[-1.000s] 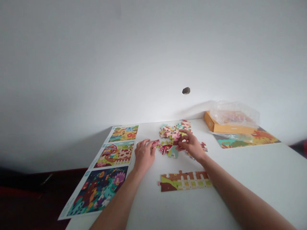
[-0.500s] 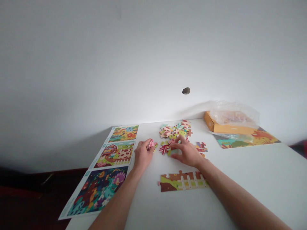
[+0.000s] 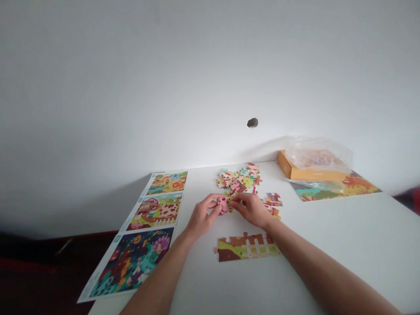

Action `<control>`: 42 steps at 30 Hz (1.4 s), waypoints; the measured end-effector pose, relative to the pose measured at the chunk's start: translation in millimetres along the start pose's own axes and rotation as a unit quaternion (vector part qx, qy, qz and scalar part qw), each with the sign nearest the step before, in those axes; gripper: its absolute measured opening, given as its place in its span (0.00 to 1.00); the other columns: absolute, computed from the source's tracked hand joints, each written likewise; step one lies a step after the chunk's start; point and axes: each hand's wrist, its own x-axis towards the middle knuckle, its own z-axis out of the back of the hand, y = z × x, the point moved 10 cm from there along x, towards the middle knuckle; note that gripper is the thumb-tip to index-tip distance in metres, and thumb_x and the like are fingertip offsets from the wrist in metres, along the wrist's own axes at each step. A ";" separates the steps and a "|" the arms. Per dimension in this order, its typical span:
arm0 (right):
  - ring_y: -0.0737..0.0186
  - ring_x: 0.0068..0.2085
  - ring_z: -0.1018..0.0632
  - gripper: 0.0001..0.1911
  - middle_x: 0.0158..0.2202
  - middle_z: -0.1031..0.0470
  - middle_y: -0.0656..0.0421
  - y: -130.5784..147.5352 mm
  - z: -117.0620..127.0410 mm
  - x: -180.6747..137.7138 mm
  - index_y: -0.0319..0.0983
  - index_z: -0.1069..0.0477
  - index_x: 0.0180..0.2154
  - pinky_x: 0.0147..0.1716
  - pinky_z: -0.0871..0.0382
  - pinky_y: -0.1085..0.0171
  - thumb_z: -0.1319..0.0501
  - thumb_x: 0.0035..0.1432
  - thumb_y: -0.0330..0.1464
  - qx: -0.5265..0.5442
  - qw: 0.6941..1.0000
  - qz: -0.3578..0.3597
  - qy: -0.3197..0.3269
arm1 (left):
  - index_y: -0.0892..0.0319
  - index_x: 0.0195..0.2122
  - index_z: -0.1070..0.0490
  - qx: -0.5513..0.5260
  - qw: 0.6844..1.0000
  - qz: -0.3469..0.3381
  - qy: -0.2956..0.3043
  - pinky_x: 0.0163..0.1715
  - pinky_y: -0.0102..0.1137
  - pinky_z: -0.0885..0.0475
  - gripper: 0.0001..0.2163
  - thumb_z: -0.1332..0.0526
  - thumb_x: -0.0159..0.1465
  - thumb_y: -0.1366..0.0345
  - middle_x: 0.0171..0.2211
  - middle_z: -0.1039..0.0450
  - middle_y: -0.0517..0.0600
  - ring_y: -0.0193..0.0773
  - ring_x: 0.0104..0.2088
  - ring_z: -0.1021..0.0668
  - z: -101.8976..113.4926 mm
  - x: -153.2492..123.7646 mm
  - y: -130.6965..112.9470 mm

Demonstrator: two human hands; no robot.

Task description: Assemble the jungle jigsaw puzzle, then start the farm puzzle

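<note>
Between my hands is a pink puzzle piece (image 3: 223, 204), held a little in front of the heap. My left hand (image 3: 202, 216) pinches it from the left. At its right side my right hand (image 3: 252, 210) has its fingertips closed on a green-and-yellow puzzle piece (image 3: 231, 203), which meets or overlaps the pink one; I cannot tell if they are locked. Behind lies a heap of loose puzzle pieces (image 3: 245, 180). Nearer me, a joined strip of puzzle pieces (image 3: 243, 248) shows a white fence, its right end partly under my right forearm.
On the left lies a printed picture sheet (image 3: 126, 232) with three scenes. Several loose pieces (image 3: 274, 199) sit right of my right hand. At the back right, an orange box (image 3: 315, 175) under a clear plastic bag (image 3: 318, 153) rests partly on a dinosaur picture (image 3: 361, 190). A wall rises behind the table.
My left hand has moved right with the pink piece. The right hand has closed its fingers and come in against it, so both hands now meet in front of the heap.
</note>
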 end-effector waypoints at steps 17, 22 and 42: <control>0.68 0.25 0.32 0.18 0.23 0.28 0.63 -4.4 -12.0 -1.8 0.38 0.31 0.26 0.26 0.44 0.69 0.42 0.63 0.43 0.031 0.998 -0.040 0.035 | 0.60 0.44 0.27 0.020 0.999 -0.025 -0.027 0.41 0.30 0.28 0.11 0.42 0.65 0.61 0.38 0.23 0.51 0.37 0.38 0.22 5.8 1.6 -1.8; 0.69 0.24 0.33 0.16 0.22 0.30 0.64 -5.9 -11.1 -2.0 0.38 0.32 0.26 0.26 0.45 0.69 0.42 0.62 0.41 0.020 0.999 -0.039 0.027 | 0.60 0.44 0.27 0.022 0.999 -0.024 -0.025 0.41 0.31 0.27 0.11 0.43 0.65 0.61 0.37 0.23 0.51 0.38 0.38 0.22 5.3 1.4 -1.2; 0.64 0.25 0.28 0.10 0.25 0.24 0.60 31.5 -17.1 -14.8 0.41 0.24 0.33 0.26 0.45 0.67 0.37 0.56 0.41 -0.116 0.983 0.041 0.135 | 0.57 0.44 0.24 0.143 0.987 -0.073 0.010 0.51 0.38 0.32 0.11 0.43 0.64 0.65 0.43 0.21 0.53 0.44 0.45 0.22 2.2 -4.1 -10.8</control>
